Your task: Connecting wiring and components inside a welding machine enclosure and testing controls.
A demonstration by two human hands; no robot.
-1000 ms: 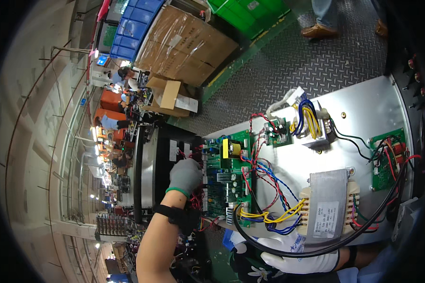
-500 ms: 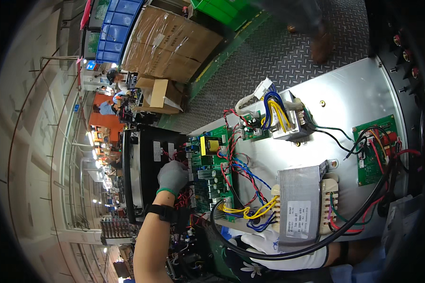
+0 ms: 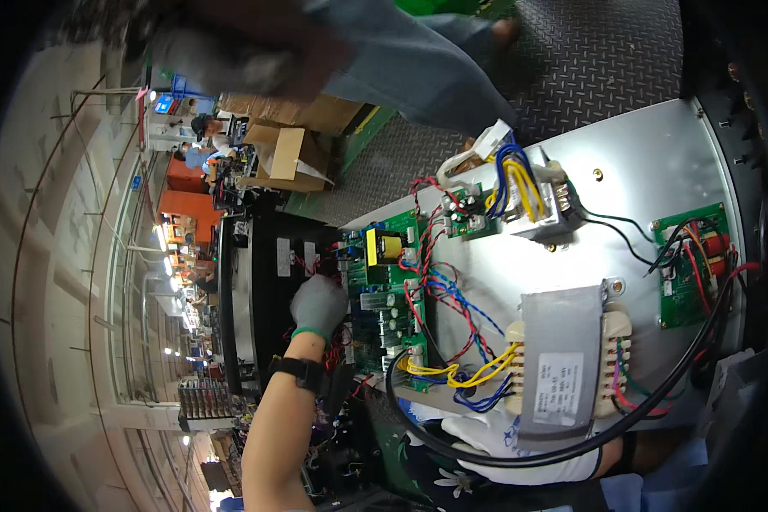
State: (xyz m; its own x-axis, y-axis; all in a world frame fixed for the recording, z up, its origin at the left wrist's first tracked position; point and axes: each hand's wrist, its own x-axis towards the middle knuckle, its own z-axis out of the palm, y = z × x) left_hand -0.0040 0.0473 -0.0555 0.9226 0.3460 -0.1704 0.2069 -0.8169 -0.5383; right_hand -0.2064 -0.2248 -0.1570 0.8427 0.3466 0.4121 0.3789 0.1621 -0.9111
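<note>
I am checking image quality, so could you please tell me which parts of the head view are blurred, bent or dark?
Head view: a passing person's leg at the top is motion-blurred; the gloved left hand and the grey transformer look sharp; straight shelving at the left bows from fisheye distortion; the corners are black.

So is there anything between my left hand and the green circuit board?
Nothing visible. The gloved left hand sits right at the left edge of the green circuit board, by the black panel. The red and blue wires lie on the board's far side, away from the hand.
</note>
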